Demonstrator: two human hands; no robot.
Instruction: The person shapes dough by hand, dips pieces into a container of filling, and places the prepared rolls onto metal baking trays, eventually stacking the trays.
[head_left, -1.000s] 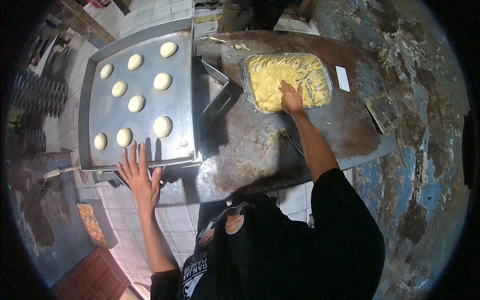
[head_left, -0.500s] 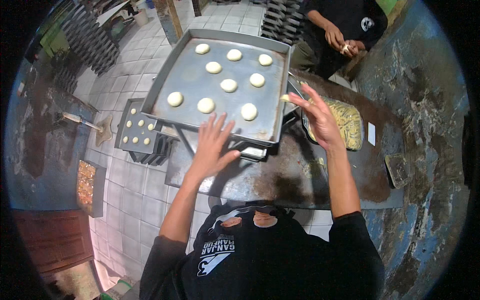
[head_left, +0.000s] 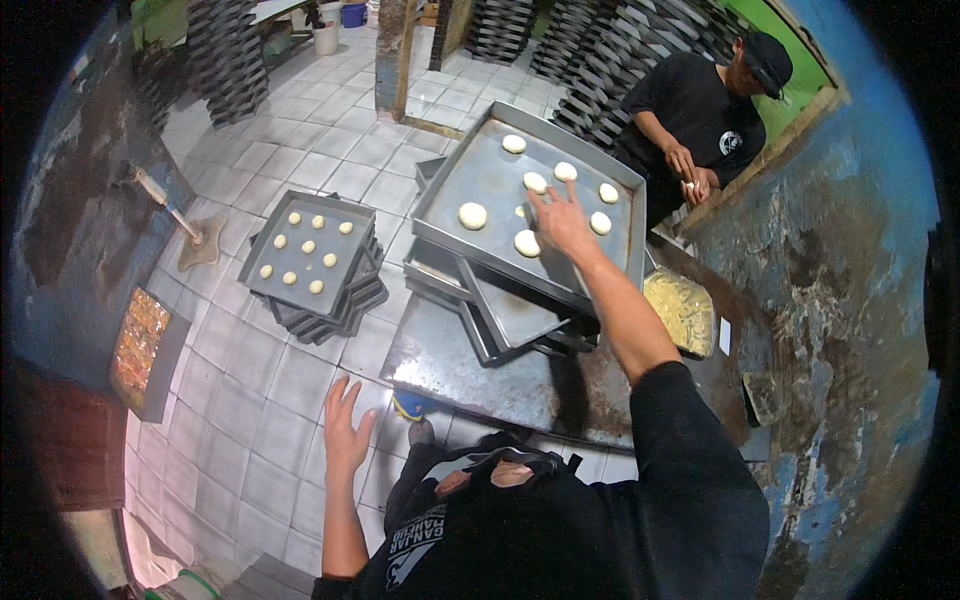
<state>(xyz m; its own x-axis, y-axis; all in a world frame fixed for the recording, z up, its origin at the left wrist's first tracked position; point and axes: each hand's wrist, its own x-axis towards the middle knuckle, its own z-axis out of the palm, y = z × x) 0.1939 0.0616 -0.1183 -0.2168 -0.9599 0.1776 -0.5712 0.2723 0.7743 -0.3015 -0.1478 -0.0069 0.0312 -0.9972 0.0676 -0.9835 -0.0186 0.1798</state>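
My right hand (head_left: 564, 225) reaches over the grey metal tray (head_left: 495, 182), fingers stretched and apart, palm down. Its fingertips come up against two pale dough balls, one dough ball (head_left: 535, 183) by the index finger and another (head_left: 565, 172) just beyond. A small pale bit (head_left: 520, 211) shows beside the hand; whether it lies loose I cannot tell. Several more round dough balls sit on the tray, and the hand may hide others. My left hand (head_left: 347, 428) hangs above the floor tiles, left of the table, fingers spread and holding nothing.
The tray tops a crosswise pile of trays (head_left: 500, 315) on a metal table (head_left: 450, 370). Left on the floor stands another tray stack (head_left: 305, 285) with dough balls. A tub of yellow shreds (head_left: 680, 312) is at right. Beyond, a co-worker (head_left: 695, 125) handles something small.
My right hand has moved left onto the tray among the dough balls. My left hand has left the tray's front edge and dropped lower left. The view has shifted, showing more of the co-worker.
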